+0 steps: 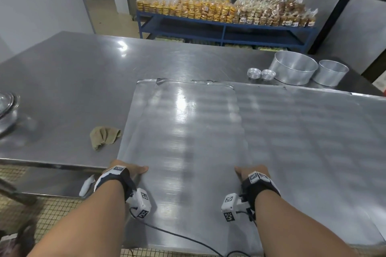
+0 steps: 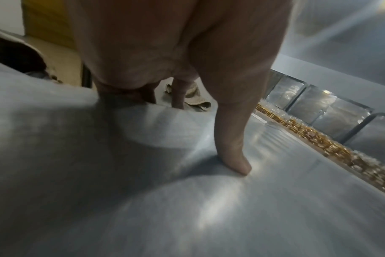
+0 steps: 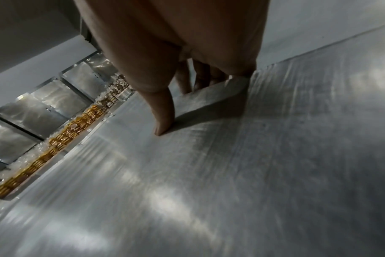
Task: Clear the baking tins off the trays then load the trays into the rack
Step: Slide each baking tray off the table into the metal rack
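Note:
A large flat metal tray (image 1: 183, 131) lies lengthwise in front of me, its near end past the table's front edge. My left hand (image 1: 129, 170) grips its left rim, thumb (image 2: 233, 156) on top and fingers (image 2: 178, 97) curled under. My right hand (image 1: 250, 171) grips the right rim the same way, thumb (image 3: 165, 120) flat on the tray (image 3: 209, 173). A second tray (image 1: 313, 142) lies to the right, partly under the first. Two big round tins (image 1: 293, 68) (image 1: 331, 72) and two stacks of small tart tins (image 1: 261, 73) stand at the table's far right. No rack is in view.
The steel table (image 1: 73, 79) carries a crumpled cloth (image 1: 104, 135) left of the tray and a metal bowl (image 1: 6, 108) at the left edge. Beyond the table a blue shelf (image 1: 225, 27) holds packed baked goods. Tiled floor shows below the table's front edge.

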The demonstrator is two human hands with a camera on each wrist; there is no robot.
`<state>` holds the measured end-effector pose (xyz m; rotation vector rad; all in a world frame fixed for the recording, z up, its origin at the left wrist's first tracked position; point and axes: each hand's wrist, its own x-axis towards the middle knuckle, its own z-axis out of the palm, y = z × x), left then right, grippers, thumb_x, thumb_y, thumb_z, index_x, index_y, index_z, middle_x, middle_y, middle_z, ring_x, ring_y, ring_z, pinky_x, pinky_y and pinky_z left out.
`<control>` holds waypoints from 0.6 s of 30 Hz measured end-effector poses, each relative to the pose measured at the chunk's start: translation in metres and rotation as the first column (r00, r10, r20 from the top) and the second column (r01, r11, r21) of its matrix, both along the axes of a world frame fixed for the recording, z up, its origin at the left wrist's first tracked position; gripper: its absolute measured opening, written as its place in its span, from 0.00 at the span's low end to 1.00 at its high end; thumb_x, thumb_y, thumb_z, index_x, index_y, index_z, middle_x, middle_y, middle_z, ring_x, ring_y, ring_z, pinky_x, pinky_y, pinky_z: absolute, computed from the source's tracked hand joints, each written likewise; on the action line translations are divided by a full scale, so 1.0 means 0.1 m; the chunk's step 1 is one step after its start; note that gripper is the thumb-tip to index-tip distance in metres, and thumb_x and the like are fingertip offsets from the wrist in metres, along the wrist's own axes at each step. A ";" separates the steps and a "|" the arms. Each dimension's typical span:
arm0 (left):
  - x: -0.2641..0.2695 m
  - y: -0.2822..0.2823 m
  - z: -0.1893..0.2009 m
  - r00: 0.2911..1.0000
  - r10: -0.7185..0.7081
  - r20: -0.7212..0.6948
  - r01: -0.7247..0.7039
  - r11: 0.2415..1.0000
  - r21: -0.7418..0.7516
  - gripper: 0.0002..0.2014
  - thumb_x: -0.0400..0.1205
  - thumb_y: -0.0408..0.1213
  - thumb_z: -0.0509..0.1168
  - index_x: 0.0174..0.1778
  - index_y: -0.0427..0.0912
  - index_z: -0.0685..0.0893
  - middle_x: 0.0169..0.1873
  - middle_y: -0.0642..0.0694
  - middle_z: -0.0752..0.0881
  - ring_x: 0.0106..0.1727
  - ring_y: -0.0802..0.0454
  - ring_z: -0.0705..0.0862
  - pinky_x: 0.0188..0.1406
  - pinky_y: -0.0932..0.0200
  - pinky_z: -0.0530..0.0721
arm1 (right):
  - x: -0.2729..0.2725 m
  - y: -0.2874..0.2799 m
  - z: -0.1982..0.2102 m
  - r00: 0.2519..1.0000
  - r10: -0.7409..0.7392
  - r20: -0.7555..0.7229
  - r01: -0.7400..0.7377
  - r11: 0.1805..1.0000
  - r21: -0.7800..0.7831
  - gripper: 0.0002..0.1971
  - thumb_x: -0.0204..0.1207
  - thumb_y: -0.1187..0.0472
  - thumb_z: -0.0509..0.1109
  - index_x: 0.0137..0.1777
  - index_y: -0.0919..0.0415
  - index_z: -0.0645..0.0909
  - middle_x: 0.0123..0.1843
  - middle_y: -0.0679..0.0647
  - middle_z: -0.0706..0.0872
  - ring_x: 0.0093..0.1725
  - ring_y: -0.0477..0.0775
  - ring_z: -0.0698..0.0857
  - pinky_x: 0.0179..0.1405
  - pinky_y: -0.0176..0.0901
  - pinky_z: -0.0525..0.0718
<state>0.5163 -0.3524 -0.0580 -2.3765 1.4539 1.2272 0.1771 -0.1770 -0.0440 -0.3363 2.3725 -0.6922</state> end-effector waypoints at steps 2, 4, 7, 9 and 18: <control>0.01 -0.03 0.05 0.995 0.016 -0.101 -0.008 0.997 0.079 0.38 0.60 0.47 0.87 0.60 0.30 0.83 0.56 0.34 0.87 0.53 0.36 0.87 0.61 0.42 0.85 | -0.01 0.05 0.08 0.991 0.115 -0.070 -0.109 0.991 0.082 0.25 0.75 0.54 0.78 0.70 0.62 0.81 0.68 0.60 0.84 0.66 0.59 0.85 0.49 0.39 0.78; 0.00 -0.04 0.09 0.990 -0.001 -0.140 0.015 0.995 0.098 0.36 0.61 0.45 0.87 0.61 0.31 0.84 0.58 0.35 0.86 0.57 0.35 0.86 0.64 0.41 0.83 | 0.00 0.11 0.16 0.965 0.243 -0.099 -0.225 0.960 0.168 0.18 0.76 0.56 0.74 0.66 0.51 0.82 0.68 0.54 0.84 0.64 0.57 0.85 0.53 0.34 0.77; -0.06 -0.04 0.11 0.987 -0.059 -0.151 0.070 0.995 0.069 0.34 0.66 0.45 0.84 0.65 0.32 0.84 0.65 0.37 0.84 0.65 0.38 0.83 0.69 0.47 0.80 | 0.05 0.18 0.24 0.892 0.431 -0.136 -0.374 0.872 0.315 0.17 0.73 0.57 0.76 0.62 0.50 0.82 0.66 0.56 0.85 0.61 0.58 0.85 0.50 0.34 0.80; -0.07 -0.03 0.06 0.983 -0.099 -0.158 0.110 0.992 0.062 0.36 0.65 0.46 0.85 0.65 0.32 0.84 0.66 0.38 0.84 0.64 0.40 0.84 0.63 0.52 0.81 | 0.12 0.24 0.26 0.830 0.535 -0.160 -0.442 0.805 0.395 0.20 0.69 0.56 0.77 0.62 0.48 0.82 0.64 0.53 0.87 0.64 0.57 0.85 0.57 0.36 0.81; -0.23 0.29 0.37 0.975 -0.047 -0.216 0.046 0.999 -0.009 0.27 0.63 0.35 0.86 0.52 0.26 0.84 0.48 0.37 0.87 0.49 0.40 0.90 0.57 0.44 0.87 | 0.13 0.64 0.26 0.817 0.539 -0.206 -0.425 0.803 0.417 0.19 0.72 0.52 0.74 0.63 0.44 0.81 0.64 0.48 0.87 0.66 0.55 0.84 0.62 0.37 0.78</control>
